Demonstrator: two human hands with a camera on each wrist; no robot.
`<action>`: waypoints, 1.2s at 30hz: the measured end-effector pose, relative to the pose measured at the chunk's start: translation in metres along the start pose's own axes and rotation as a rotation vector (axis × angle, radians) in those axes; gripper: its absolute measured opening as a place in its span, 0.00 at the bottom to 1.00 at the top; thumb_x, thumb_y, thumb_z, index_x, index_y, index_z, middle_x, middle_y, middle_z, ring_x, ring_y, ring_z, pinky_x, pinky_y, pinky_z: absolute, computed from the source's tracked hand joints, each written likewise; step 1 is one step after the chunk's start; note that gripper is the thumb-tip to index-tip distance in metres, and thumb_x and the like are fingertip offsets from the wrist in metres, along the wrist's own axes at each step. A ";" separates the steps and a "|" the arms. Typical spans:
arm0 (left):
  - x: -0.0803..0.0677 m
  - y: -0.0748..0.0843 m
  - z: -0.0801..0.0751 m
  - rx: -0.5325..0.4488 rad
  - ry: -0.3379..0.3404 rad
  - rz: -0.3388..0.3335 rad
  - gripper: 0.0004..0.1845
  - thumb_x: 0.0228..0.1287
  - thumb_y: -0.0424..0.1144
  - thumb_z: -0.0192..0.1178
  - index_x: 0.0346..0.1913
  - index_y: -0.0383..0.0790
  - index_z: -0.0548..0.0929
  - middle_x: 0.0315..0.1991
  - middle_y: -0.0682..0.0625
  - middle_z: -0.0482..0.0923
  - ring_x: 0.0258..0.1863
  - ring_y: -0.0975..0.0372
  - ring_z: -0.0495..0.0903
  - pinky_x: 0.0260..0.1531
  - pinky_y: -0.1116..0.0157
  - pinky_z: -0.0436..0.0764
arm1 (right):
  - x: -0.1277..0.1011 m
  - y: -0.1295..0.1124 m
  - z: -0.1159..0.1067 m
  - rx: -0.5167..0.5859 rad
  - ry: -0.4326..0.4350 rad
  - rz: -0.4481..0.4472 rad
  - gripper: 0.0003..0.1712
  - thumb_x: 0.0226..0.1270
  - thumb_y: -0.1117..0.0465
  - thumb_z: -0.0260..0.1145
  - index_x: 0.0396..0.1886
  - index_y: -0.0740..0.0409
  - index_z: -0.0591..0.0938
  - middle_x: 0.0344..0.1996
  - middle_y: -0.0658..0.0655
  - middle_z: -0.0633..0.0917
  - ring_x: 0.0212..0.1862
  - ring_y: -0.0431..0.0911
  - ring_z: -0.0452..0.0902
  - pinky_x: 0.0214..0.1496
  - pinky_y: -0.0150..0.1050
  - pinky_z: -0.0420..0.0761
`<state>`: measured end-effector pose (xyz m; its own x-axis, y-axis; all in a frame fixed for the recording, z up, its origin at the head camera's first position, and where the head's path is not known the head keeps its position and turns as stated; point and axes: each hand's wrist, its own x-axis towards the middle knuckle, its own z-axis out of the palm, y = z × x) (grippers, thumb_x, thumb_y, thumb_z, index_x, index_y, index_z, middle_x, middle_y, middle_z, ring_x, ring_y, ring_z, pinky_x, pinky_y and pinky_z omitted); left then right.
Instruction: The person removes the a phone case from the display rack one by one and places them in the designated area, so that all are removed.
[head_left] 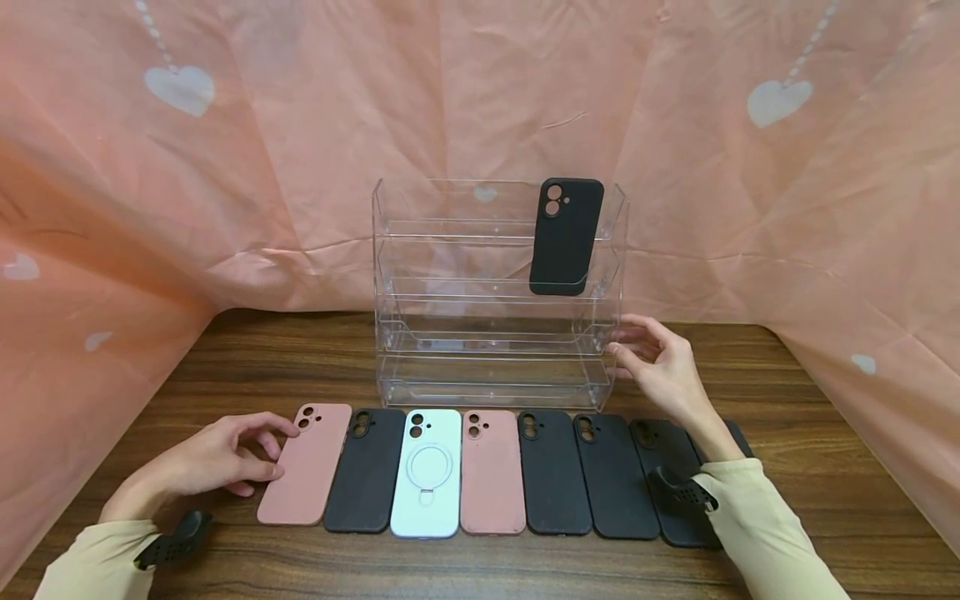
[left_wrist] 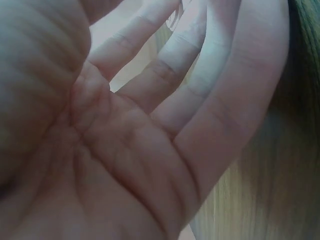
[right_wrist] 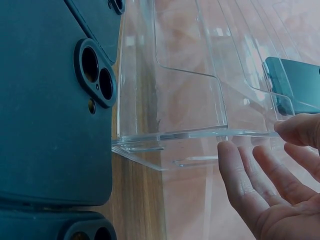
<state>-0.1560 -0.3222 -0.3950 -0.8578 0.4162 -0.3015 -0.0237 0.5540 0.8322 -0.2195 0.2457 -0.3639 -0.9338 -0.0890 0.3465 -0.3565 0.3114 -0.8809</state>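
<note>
My left hand (head_left: 206, 458) rests at the far-left pink phone case (head_left: 306, 471), its loosely bent fingers and thumb at the case's left edge. In the left wrist view the palm (left_wrist: 110, 165) fills most of the picture. Beside the clear tiered acrylic rack (head_left: 491, 393) is my right hand (head_left: 667, 371), with fingers and thumb apart. Seen from the right wrist, relaxed fingertips (right_wrist: 227, 150) come right up to the rack's side wall (right_wrist: 190, 135). A black phone case (head_left: 567, 242) leans upright on an upper tier, toward the right.
Right of the far-left case, the row holds a black case (head_left: 366, 475), a white one with a ring (head_left: 425, 487), another pink one (head_left: 492, 475) and several black cases (head_left: 558, 479). The right forearm (head_left: 757, 517) partly covers the row's end. Pink fabric (head_left: 300, 167) encloses the wooden table (head_left: 247, 375).
</note>
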 end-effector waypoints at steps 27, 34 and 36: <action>0.010 0.016 -0.009 -0.022 0.290 0.301 0.23 0.68 0.32 0.67 0.63 0.31 0.74 0.46 0.46 0.83 0.41 0.58 0.90 0.39 0.57 0.91 | 0.000 0.002 -0.001 0.023 0.002 -0.011 0.25 0.69 0.75 0.65 0.65 0.72 0.73 0.45 0.54 0.85 0.43 0.37 0.88 0.38 0.37 0.90; 0.019 0.043 0.000 -0.054 0.433 0.400 0.19 0.67 0.29 0.66 0.59 0.35 0.79 0.48 0.60 0.85 0.42 0.63 0.89 0.39 0.64 0.90 | 0.000 0.003 0.000 0.060 -0.005 -0.009 0.24 0.69 0.75 0.65 0.63 0.66 0.75 0.44 0.50 0.86 0.43 0.37 0.88 0.39 0.38 0.91; 0.022 0.053 0.004 -0.092 0.466 0.445 0.18 0.66 0.26 0.66 0.58 0.35 0.79 0.47 0.59 0.86 0.41 0.64 0.89 0.38 0.66 0.90 | 0.000 0.003 -0.001 0.051 -0.006 -0.008 0.24 0.69 0.75 0.65 0.63 0.67 0.75 0.44 0.50 0.86 0.43 0.36 0.87 0.39 0.38 0.91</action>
<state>-0.1742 -0.2813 -0.3593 -0.9282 0.2241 0.2972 0.3590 0.3282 0.8737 -0.2208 0.2471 -0.3663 -0.9309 -0.0973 0.3520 -0.3652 0.2624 -0.8932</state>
